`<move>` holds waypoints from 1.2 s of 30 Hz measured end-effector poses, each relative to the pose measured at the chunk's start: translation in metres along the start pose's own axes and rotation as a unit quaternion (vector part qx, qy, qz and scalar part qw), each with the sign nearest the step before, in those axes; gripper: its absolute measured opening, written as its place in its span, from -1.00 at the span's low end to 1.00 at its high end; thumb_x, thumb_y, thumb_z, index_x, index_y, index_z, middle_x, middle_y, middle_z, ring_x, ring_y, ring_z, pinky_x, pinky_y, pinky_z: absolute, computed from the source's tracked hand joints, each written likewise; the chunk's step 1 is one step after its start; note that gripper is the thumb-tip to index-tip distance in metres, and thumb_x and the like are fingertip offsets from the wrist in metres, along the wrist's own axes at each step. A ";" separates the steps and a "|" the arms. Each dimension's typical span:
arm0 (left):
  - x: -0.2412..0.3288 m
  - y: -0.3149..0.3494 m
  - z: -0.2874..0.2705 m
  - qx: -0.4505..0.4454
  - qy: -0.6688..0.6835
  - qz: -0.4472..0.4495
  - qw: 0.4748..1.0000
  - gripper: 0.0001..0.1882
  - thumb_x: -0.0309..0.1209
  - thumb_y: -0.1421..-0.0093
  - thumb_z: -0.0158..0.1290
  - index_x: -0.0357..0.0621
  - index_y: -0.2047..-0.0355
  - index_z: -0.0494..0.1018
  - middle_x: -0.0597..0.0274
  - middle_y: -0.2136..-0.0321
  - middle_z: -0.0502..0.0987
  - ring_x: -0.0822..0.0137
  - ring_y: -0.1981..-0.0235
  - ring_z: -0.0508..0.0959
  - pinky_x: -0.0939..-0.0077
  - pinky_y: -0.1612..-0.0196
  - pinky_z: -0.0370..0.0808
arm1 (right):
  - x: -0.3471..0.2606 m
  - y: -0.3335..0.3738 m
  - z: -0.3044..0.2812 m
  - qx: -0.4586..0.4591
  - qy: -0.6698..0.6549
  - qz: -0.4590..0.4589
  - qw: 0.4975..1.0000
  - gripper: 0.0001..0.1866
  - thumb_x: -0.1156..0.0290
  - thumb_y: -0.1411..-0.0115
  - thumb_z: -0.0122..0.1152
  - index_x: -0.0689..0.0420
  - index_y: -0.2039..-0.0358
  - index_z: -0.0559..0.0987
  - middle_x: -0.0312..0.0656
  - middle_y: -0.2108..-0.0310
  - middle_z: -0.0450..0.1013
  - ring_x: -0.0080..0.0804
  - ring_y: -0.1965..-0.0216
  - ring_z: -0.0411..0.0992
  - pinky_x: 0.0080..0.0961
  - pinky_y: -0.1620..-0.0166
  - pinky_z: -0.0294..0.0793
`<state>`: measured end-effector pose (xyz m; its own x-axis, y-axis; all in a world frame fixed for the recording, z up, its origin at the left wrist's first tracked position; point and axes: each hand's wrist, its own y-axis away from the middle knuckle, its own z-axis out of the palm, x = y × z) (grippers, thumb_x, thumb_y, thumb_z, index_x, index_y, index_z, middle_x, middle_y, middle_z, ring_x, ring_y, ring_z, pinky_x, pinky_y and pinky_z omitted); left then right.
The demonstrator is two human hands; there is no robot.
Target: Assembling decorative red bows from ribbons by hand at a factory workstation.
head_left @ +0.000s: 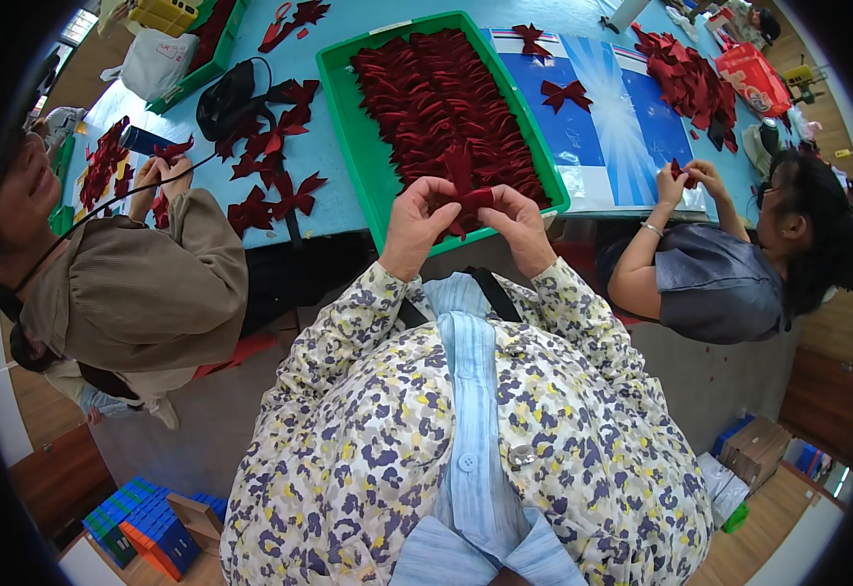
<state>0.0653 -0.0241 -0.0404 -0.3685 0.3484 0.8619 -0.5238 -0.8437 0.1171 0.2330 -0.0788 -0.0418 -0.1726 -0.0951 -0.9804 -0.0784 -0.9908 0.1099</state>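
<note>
Between my two hands is a dark red fabric bow (464,199), pinched at its sides over the near end of a green tray (340,127). My left hand (415,223) grips the bow with thumb and bent fingers, and my right hand (518,227) does the same from the other side. Close rows of dark red bows (436,98) fill most of the tray just beyond my fingers. Parts of the held bow are hidden behind my fingertips.
Loose bows (295,195) and a black device with a cord (226,103) lie left of the tray. A blue printed sheet (593,117) with bows and a red pile (681,83) are to the right. Co-workers sit both sides, a grey sleeve (710,278) at right, a brown sleeve (143,273) at left.
</note>
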 end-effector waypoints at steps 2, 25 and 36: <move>-0.001 0.002 -0.001 -0.007 -0.021 0.014 1.000 -0.79 -0.58 -0.10 0.05 -0.26 0.23 0.34 0.30 0.37 0.44 0.57 0.36 0.45 0.69 0.34 0.45 | -0.003 0.001 -0.002 -0.001 -0.034 0.062 0.997 -0.75 0.26 -0.16 0.01 0.16 0.26 0.50 -0.34 0.38 0.45 -0.64 0.26 0.37 -0.63 0.14 0.30; -0.011 0.009 -0.012 0.033 0.114 -0.055 0.991 -0.85 -0.42 -0.24 -0.05 -0.24 0.24 0.38 0.23 0.42 0.51 0.46 0.48 0.50 0.51 0.33 0.52 | 0.012 -0.009 0.024 -0.009 -0.113 0.019 0.993 -0.82 0.41 -0.19 0.10 0.20 0.22 0.51 -0.31 0.35 0.50 -0.64 0.34 0.42 -0.66 0.22 0.39; -0.012 0.012 -0.005 0.068 0.150 -0.051 0.985 -0.86 -0.46 -0.23 -0.04 -0.22 0.21 0.35 0.20 0.33 0.49 0.40 0.40 0.52 0.42 0.26 0.53 | 0.017 -0.002 0.030 0.046 -0.186 0.039 0.981 -0.83 0.43 -0.17 0.11 0.18 0.23 0.49 -0.28 0.33 0.50 -0.61 0.39 0.43 -0.65 0.26 0.40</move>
<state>0.0599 -0.0362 -0.0521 -0.5398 0.5227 0.6599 -0.4704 -0.8374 0.2785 0.2010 -0.0760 -0.0534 -0.5273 -0.1114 -0.8424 -0.1366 -0.9674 0.2134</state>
